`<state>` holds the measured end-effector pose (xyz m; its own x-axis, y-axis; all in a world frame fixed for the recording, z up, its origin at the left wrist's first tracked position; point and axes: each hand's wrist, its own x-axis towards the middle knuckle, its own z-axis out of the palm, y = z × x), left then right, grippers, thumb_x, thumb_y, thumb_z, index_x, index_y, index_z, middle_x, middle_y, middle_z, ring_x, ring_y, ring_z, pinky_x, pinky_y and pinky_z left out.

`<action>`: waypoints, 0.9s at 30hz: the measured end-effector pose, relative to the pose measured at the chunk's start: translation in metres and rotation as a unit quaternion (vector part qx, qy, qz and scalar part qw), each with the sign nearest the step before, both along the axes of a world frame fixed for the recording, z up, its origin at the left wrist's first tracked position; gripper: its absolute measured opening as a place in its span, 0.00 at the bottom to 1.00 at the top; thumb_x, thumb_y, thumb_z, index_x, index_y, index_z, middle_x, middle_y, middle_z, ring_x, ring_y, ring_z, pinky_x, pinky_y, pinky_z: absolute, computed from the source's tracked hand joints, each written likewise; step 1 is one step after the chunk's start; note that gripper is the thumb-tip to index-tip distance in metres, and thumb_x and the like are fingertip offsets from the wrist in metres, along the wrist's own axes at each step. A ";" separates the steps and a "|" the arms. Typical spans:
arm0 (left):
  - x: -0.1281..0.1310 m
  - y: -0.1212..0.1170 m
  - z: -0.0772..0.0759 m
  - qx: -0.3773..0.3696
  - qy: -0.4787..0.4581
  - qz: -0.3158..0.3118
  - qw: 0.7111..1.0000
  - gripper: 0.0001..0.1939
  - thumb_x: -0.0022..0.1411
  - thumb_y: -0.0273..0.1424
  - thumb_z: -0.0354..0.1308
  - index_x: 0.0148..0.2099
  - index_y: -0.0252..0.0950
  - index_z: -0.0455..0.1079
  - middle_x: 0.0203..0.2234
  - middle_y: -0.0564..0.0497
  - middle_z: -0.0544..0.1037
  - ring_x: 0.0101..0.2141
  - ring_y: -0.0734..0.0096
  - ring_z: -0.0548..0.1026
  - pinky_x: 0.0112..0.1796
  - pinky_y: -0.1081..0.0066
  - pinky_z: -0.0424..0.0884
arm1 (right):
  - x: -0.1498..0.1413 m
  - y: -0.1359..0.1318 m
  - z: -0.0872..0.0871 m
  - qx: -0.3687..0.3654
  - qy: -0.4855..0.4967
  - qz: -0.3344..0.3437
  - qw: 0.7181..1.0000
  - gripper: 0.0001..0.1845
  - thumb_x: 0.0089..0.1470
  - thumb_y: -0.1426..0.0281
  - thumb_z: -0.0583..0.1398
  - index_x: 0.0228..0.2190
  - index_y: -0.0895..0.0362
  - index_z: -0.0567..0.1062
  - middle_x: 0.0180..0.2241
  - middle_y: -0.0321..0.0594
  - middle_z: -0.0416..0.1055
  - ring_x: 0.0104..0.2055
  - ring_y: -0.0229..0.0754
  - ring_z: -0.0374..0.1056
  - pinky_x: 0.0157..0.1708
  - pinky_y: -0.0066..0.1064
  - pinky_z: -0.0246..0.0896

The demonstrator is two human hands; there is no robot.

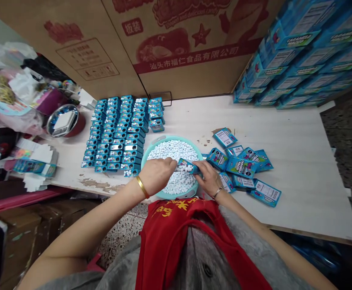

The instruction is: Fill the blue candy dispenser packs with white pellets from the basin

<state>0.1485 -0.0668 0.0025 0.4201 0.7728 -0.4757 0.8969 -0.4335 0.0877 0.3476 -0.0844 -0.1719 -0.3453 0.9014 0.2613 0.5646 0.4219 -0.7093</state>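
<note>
A round light-teal basin (146,158) heaped with small white candies (176,150) stands at the table's front edge. Over it, my right hand (208,177) grips a small blue candy box (185,165) lying on its side, with white candies showing along it. My left hand (158,175), a gold bangle on its wrist, is closed close to the box's left end. What its fingers hold is too hidden to name. Beside my right hand lies a loose pile of blue candy boxes (241,166), looking flattened.
Rows of upright blue boxes (118,135) with openings on top stand left of the basin. Large cartons (176,52) form a wall behind. Packed blue display boxes (284,60) are stacked at back right. A metal pot (65,121) and plastic bags (15,84) crowd the left.
</note>
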 end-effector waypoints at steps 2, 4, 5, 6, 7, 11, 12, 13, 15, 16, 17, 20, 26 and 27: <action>0.007 -0.002 0.004 0.005 -0.017 0.002 1.000 0.12 0.64 0.22 0.44 0.42 0.35 0.68 0.34 0.45 0.72 0.37 0.63 0.74 0.40 0.64 0.69 | -0.001 -0.001 -0.003 -0.003 0.005 -0.003 1.000 0.24 0.53 0.74 0.55 0.53 0.51 0.66 0.47 0.46 0.70 0.51 0.51 0.66 0.51 0.46 0.64; 0.004 -0.003 0.001 0.019 -0.032 0.001 0.999 0.12 0.65 0.23 0.43 0.40 0.35 0.69 0.33 0.45 0.72 0.37 0.65 0.73 0.41 0.64 0.69 | -0.001 -0.001 -0.005 -0.002 0.012 -0.009 1.000 0.24 0.53 0.75 0.55 0.52 0.52 0.66 0.47 0.47 0.70 0.51 0.51 0.65 0.51 0.46 0.64; -0.002 -0.003 -0.003 0.032 -0.035 0.003 0.999 0.12 0.65 0.24 0.43 0.41 0.35 0.69 0.33 0.46 0.71 0.37 0.65 0.73 0.42 0.64 0.68 | -0.001 -0.001 -0.007 -0.001 0.016 -0.012 1.000 0.24 0.53 0.75 0.54 0.52 0.53 0.67 0.47 0.47 0.70 0.51 0.51 0.65 0.51 0.46 0.64; -0.011 -0.002 -0.009 0.046 -0.035 0.007 0.998 0.12 0.66 0.25 0.44 0.42 0.35 0.68 0.34 0.46 0.71 0.38 0.65 0.72 0.42 0.65 0.68 | 0.000 -0.001 -0.008 -0.001 0.022 -0.016 1.000 0.23 0.53 0.75 0.54 0.52 0.53 0.67 0.47 0.47 0.70 0.51 0.51 0.65 0.52 0.46 0.64; -0.023 0.000 -0.018 0.059 -0.030 0.017 0.998 0.11 0.66 0.27 0.44 0.44 0.36 0.68 0.35 0.47 0.72 0.38 0.65 0.72 0.42 0.66 0.68 | 0.002 -0.001 -0.008 -0.002 0.029 -0.023 0.999 0.23 0.53 0.75 0.54 0.51 0.53 0.67 0.47 0.47 0.70 0.52 0.51 0.65 0.52 0.46 0.63; -0.077 0.004 -0.077 0.048 0.033 0.094 0.994 0.10 0.66 0.28 0.46 0.47 0.36 0.66 0.39 0.46 0.73 0.41 0.65 0.72 0.41 0.68 0.67 | 0.013 0.000 -0.007 -0.024 0.066 -0.082 0.994 0.20 0.55 0.70 0.56 0.50 0.52 0.68 0.47 0.45 0.70 0.51 0.50 0.66 0.52 0.45 0.63; -0.085 0.004 -0.096 0.030 0.040 0.114 0.992 0.10 0.66 0.27 0.46 0.46 0.35 0.67 0.39 0.45 0.73 0.41 0.64 0.72 0.42 0.67 0.67 | 0.016 0.000 -0.006 -0.029 0.074 -0.100 0.992 0.20 0.55 0.68 0.57 0.50 0.52 0.68 0.47 0.45 0.70 0.50 0.49 0.67 0.51 0.45 0.63; -0.089 0.004 -0.115 0.011 0.031 0.130 0.991 0.10 0.66 0.26 0.46 0.46 0.35 0.67 0.40 0.44 0.73 0.42 0.63 0.72 0.43 0.66 0.67 | 0.018 0.000 -0.006 -0.032 0.080 -0.117 0.989 0.20 0.55 0.66 0.58 0.50 0.52 0.68 0.46 0.44 0.71 0.49 0.49 0.68 0.50 0.45 0.64; -0.084 0.003 -0.151 -0.016 -0.016 0.153 0.988 0.10 0.65 0.25 0.47 0.46 0.35 0.67 0.42 0.44 0.73 0.45 0.61 0.72 0.44 0.65 0.67 | 0.022 0.000 -0.004 -0.037 0.088 -0.145 0.985 0.20 0.54 0.63 0.60 0.49 0.53 0.69 0.45 0.44 0.72 0.47 0.49 0.69 0.49 0.45 0.65; -0.075 0.003 -0.167 -0.023 -0.043 0.159 0.986 0.11 0.65 0.26 0.47 0.48 0.36 0.66 0.44 0.44 0.73 0.45 0.61 0.72 0.45 0.64 0.67 | 0.024 0.000 -0.003 -0.039 0.091 -0.156 0.983 0.21 0.53 0.62 0.61 0.48 0.53 0.69 0.45 0.44 0.72 0.47 0.49 0.69 0.48 0.45 0.65; -0.065 0.003 -0.180 -0.026 -0.066 0.162 0.984 0.12 0.65 0.27 0.47 0.49 0.37 0.65 0.46 0.44 0.73 0.46 0.61 0.72 0.46 0.64 0.67 | 0.024 0.000 -0.003 -0.043 0.095 -0.167 0.980 0.21 0.53 0.61 0.61 0.48 0.54 0.69 0.44 0.45 0.72 0.46 0.49 0.69 0.47 0.44 0.65; -0.037 0.005 -0.207 -0.031 -0.112 0.161 0.980 0.15 0.65 0.27 0.48 0.54 0.37 0.63 0.50 0.46 0.71 0.49 0.62 0.71 0.48 0.66 0.66 | 0.024 -0.001 -0.003 -0.060 0.102 -0.190 0.975 0.24 0.52 0.59 0.62 0.48 0.55 0.69 0.44 0.46 0.72 0.45 0.50 0.70 0.46 0.45 0.65; -0.051 0.001 -0.200 -0.037 -0.195 0.163 0.967 0.16 0.65 0.29 0.49 0.54 0.36 0.63 0.47 0.47 0.74 0.45 0.66 0.72 0.47 0.68 0.67 | 0.024 -0.001 -0.001 -0.069 0.104 -0.193 0.973 0.24 0.51 0.58 0.62 0.48 0.55 0.68 0.44 0.46 0.72 0.46 0.50 0.69 0.47 0.45 0.65; -0.058 -0.001 -0.191 -0.035 -0.220 0.163 0.961 0.15 0.64 0.30 0.50 0.53 0.36 0.63 0.45 0.47 0.75 0.43 0.66 0.73 0.45 0.69 0.67 | 0.024 0.000 0.000 -0.063 0.099 -0.190 0.975 0.24 0.52 0.59 0.62 0.48 0.55 0.68 0.44 0.46 0.72 0.45 0.50 0.69 0.46 0.45 0.65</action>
<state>0.0905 -0.0681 -0.1885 0.3335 0.8697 -0.3638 0.8535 -0.1147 0.5083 0.3716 -0.0847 -0.1722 0.0652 0.9838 0.1670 0.5096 0.1111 -0.8532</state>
